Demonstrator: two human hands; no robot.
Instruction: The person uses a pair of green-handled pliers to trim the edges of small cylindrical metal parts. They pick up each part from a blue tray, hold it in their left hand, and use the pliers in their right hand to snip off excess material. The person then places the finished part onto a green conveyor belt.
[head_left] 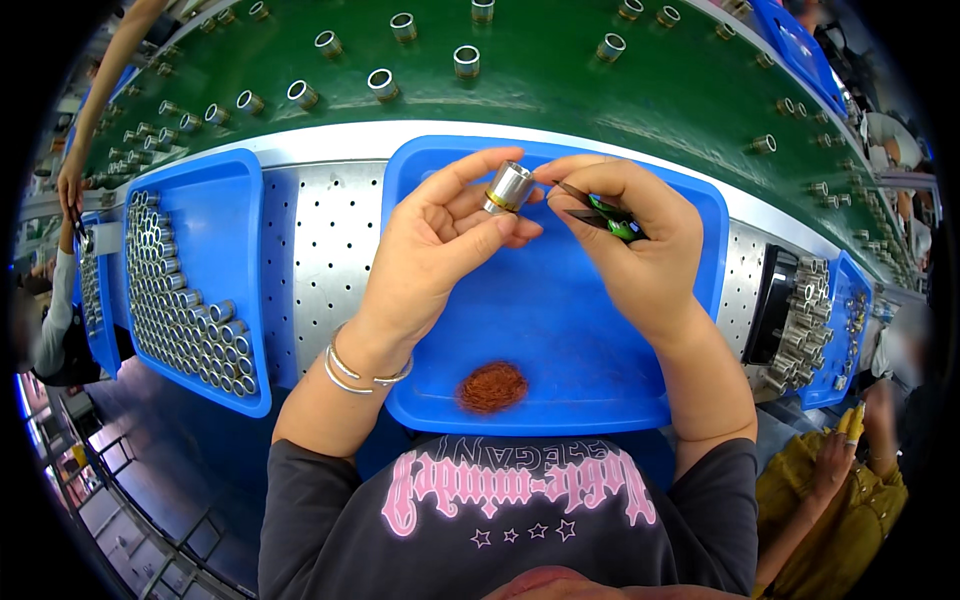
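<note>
A small metal sleeve (508,187) with a brass-coloured ring at its lower end sits just above the centre of the frame, pinched between the thumb and fingers of the left hand (440,240) over a blue tray (560,330). The right hand (625,235) is closed around a green-handled pick (605,213), its slim dark tip reaching the sleeve's upper right rim. The step in hand looks like picking or clearing something from the part's mouth; the next move appears to call for a steady hold on the sleeve and a fine, controlled stroke of the tip. Both forearms rise from the lower edge, wrists bent inward so the hands meet; bangles (365,372) circle the left wrist. A small heap of reddish-brown shavings (492,387) lies low in the tray. At left, a second blue tray (235,200) holds ranks of similar sleeves (185,310); more stand on the green belt (560,90) across the top.
</note>
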